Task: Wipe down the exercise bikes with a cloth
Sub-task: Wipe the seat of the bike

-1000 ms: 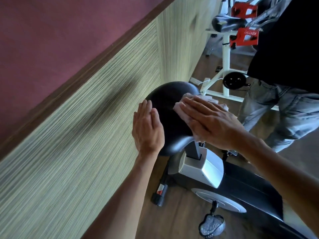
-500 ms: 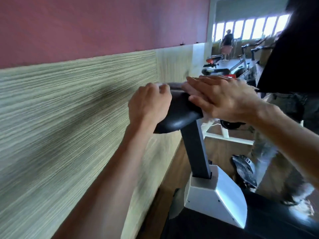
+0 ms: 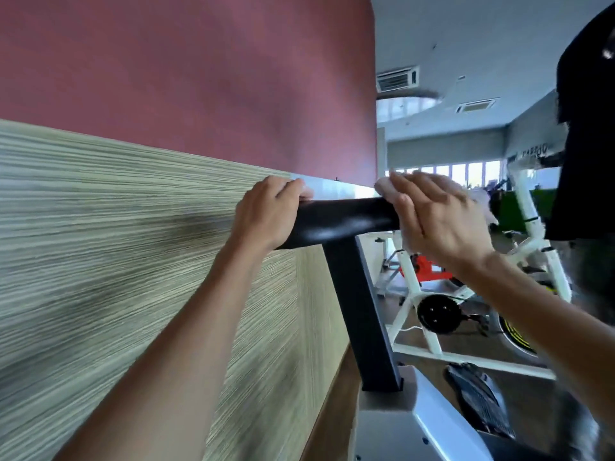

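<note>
Saddle atop black post, beside wall | left hand curled over its left end, steadying | right hand flat, fingers straight, pressing cloth on right end | advice: keep bracing, wipe the underside edge too.

The brown wooden floor holds the white exercise bike on its flat white base bar, with a black wheel low down.
</note>
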Available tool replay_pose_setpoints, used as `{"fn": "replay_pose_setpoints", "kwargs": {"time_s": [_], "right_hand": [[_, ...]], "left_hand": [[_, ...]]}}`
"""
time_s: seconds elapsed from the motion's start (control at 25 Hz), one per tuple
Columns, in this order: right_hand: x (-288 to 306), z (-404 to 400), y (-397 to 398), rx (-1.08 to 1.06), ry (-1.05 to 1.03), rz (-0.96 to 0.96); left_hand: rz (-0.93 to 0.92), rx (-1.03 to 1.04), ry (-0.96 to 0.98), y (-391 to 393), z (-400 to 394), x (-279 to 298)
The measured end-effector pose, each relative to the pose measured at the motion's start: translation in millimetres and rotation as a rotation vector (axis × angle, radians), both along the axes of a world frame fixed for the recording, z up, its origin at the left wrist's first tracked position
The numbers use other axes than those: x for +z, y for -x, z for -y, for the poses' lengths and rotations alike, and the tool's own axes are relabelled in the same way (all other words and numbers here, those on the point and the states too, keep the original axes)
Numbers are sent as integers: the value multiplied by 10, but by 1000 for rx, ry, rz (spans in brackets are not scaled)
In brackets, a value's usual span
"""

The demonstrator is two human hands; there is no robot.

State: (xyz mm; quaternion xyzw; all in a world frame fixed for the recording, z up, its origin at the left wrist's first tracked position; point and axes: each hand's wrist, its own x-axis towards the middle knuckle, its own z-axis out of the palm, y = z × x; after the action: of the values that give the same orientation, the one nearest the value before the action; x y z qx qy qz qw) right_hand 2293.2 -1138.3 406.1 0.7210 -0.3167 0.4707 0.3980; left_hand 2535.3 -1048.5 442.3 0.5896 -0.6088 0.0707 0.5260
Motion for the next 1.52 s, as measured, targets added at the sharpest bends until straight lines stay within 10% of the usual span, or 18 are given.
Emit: {"fn": "replay_pose_setpoints", "kwargs": {"time_s": [0.32,0.48,0.68,0.92,1.04,1.32,1.52], "right_hand": [[-47,-198,-961,206,-81,88],[45,-89,-460,25,15,-180],[35,-116,-442,-156,-15,6],[-6,-322,-962,334,-189,155],[-69,-210,-712,232,-76,-80],[-244,-446,-1233,293,-164,355],[-168,-612,-1101,513,-400,152]], "left_hand": [[-67,-6,69,-75,125,-39],[30,10,49,-113,113,-46],[-29,-5,81,-68,95,-56],[-210,-271,148,-172,135,-90],[-224,-388,134,-250,52,-162],[-233,-494,47,-259,0,-97],[-129,-409,-19,-227,-49,-135]]}}
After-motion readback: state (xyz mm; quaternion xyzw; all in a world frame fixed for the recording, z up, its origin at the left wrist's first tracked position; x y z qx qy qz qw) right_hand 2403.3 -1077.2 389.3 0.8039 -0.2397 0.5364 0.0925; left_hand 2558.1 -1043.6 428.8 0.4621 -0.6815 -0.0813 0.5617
